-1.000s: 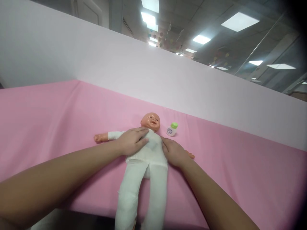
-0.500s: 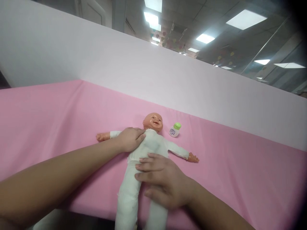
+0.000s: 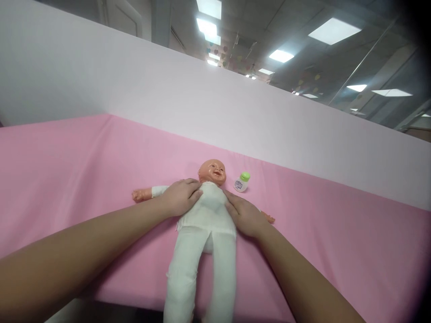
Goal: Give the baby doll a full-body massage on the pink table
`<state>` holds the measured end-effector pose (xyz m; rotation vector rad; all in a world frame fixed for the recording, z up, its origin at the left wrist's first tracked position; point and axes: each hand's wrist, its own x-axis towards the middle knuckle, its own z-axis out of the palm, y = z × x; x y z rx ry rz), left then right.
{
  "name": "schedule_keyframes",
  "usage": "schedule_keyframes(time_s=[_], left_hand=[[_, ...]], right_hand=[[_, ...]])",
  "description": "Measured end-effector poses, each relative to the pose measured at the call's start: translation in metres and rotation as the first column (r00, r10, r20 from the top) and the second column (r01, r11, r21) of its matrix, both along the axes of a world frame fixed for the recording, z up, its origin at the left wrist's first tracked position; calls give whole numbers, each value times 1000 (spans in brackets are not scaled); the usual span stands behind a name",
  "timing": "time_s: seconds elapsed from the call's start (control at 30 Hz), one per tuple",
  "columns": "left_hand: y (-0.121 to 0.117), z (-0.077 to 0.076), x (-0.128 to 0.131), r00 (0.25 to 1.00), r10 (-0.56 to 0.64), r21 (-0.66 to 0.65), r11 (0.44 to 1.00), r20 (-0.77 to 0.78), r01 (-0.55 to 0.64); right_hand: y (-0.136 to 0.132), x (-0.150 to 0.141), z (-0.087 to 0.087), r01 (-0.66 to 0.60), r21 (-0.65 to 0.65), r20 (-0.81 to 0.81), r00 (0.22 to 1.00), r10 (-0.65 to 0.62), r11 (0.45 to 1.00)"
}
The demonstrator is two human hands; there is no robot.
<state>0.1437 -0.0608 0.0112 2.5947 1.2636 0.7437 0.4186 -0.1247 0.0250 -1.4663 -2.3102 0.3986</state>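
Doll [image 3: 205,208] lies face up on the pink surface [image 3: 336,233], head toward the white panel [image 3: 235,107], legs running off the bottom of the view, so its torso sits squarely between the person's hands. Left hand [image 3: 182,198] rests on one side of its upper chest near the shoulder, fingers extended and laid flat, gripping nothing. Right hand [image 3: 248,216] mirrors it on the other side, fingers likewise unfolded against the torso and covering most of that arm; only the doll's hand shows past it. Paired placement probably steadies the torso evenly. Pressure: cannot tell. Green-capped bottle [image 3: 240,184] stands just beside the head, apart from both hands, likely put there to be reachable yet out of the way.
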Motion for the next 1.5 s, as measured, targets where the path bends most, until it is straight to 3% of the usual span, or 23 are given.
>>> schedule_keyframes(time_s=[0.1, 0.2, 0.3, 0.37, 0.43, 0.5, 0.77, 0.97, 1.1, 1.2, 1.37, 1.5], left_hand=[[-11, 6, 2, 997, -19, 71, 997, 76, 14], [-36, 16, 7, 948, -250, 145, 964, 198, 224], [-65, 27, 16, 798, -554, 144, 832, 235, 535], [-79, 32, 20, 697, -682, 100, 727, 221, 680], [-86, 34, 23, 649, -742, 30, 662, 167, 749], [-88, 34, 24, 647, -756, -35, 647, 94, 761], [-70, 28, 21, 786, -609, -131, 792, -107, 596], [-37, 12, 11, 914, -383, -88, 923, -132, 374], [-22, 4, 5, 989, -125, -70, 990, -82, 120], [-13, 4, -1, 997, 18, -65, 998, -80, -23], [3, 6, -20, 975, 45, -94, 993, -218, -67], [16, 5, -41, 914, 150, -48, 982, -376, -181]], right_hand=[[2, 1, 2, 69, -16, 53, 996, -68, 998], [3, -2, 0, 115, -9, 97, 989, -113, 993], [4, -5, -1, 144, -7, 116, 983, -142, 990], [4, -7, -1, 149, -2, 110, 983, -148, 989], [4, -8, -1, 152, 9, 99, 983, -152, 988], [4, -9, 0, 157, 14, 92, 983, -157, 988], [4, -9, 0, 160, -33, 99, 983, -156, 987], [1, -6, 1, 132, -40, 77, 989, -129, 990], [-1, -5, 3, 117, -44, 58, 992, -114, 992], [-1, -3, 4, 123, -44, 63, 991, -120, 991], [1, 4, 2, 114, -47, 94, 989, -110, 992], [8, 20, -3, 126, -77, 167, 980, -111, 989]])
